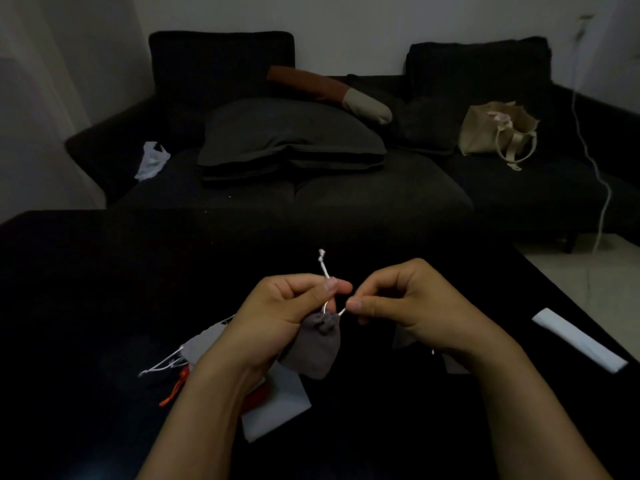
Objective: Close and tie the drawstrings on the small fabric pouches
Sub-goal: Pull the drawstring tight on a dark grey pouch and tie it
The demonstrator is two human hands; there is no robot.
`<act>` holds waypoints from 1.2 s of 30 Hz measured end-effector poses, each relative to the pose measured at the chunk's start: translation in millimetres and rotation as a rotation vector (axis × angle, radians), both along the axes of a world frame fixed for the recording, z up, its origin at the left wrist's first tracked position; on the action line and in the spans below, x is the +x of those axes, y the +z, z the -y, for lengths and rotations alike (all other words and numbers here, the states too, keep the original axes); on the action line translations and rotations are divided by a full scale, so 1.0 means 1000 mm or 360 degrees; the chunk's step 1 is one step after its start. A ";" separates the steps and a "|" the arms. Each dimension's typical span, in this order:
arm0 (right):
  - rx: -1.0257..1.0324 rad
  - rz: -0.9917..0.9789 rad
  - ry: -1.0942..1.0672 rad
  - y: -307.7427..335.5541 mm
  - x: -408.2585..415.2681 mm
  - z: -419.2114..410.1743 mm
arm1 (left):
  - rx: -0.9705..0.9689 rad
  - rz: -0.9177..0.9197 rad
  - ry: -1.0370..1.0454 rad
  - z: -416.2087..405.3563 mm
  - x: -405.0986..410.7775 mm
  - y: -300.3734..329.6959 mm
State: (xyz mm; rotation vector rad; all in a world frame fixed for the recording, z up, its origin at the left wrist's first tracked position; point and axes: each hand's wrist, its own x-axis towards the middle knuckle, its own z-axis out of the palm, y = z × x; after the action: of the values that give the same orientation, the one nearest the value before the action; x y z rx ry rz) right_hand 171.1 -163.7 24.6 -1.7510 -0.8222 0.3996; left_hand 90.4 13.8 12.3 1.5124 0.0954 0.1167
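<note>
While both forearms reach in from the bottom edge, the hands meet above the dark table (pixel 104 271).
Left hand (pixel 287 303): fingers curled, thumb and forefinger pinching one white drawstring cord (pixel 326 271) (its knotted end sticks upward).
Right hand (pixel 405 299): fingers curled, thumb tip pinching the other short cord end, just beside the left hand.
Small grey fabric pouch (pixel 317 344): hangs below the fingers, mouth gathered, above the table.
Pale pouch with white strings (pixel 204 341): lies on the table under the left wrist.
</note>
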 end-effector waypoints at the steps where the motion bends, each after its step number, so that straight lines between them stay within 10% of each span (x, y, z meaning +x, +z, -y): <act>1: 0.0000 -0.0001 -0.0024 0.000 -0.001 0.000 | 0.0048 -0.0001 -0.0032 -0.001 0.000 -0.001; 36: 0.0180 0.0109 -0.0149 0.006 -0.008 -0.009 | 0.0429 -0.0066 -0.0283 0.022 -0.002 -0.002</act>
State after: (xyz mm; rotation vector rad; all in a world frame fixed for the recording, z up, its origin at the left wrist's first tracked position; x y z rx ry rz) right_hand 163.3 -154.5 30.7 -1.6976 -0.7928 0.2276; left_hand 88.1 -8.3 10.1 1.7849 -0.0236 -0.0464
